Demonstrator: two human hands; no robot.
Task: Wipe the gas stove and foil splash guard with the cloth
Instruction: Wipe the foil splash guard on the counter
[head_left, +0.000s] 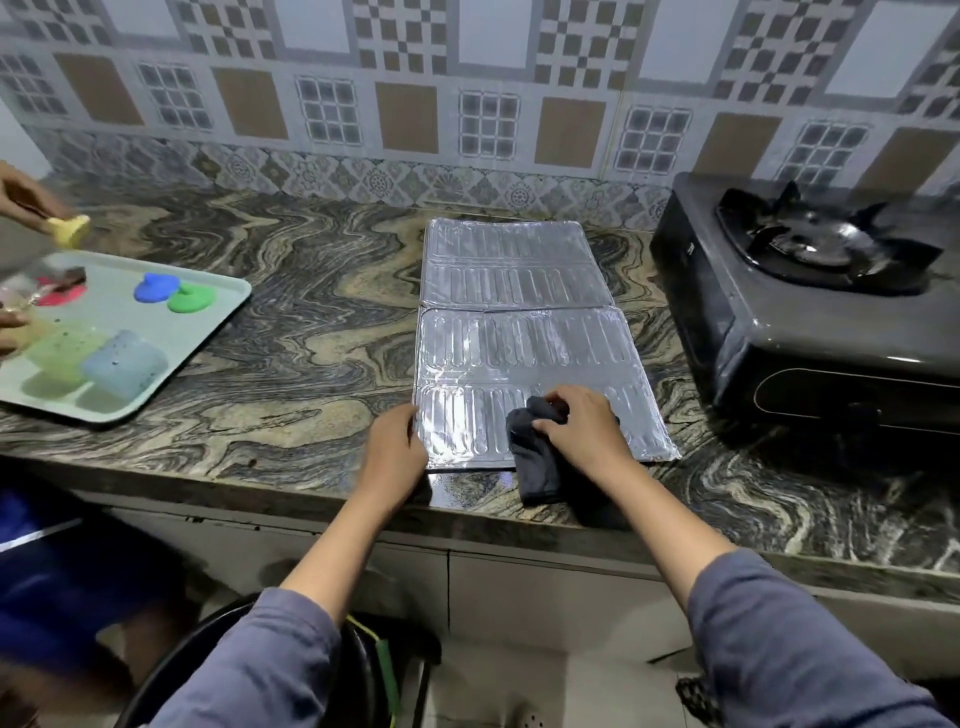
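Foil splash guard (519, 343), ribbed silver sheet, panels flat on swirled stone counter (311, 312). Our right hand (587, 431) clutches crumpled dark grey cloth (535, 457) on its near panel; our left hand (395, 447) curls round its left edge. Alongside, right: glossy black gas stove (805, 291).

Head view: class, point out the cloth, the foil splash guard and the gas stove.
cloth (535, 470), head view, its dark lower fold.
foil splash guard (519, 343), head view, bare ribbed near panel.
gas stove (696, 291), head view, its left side wall.
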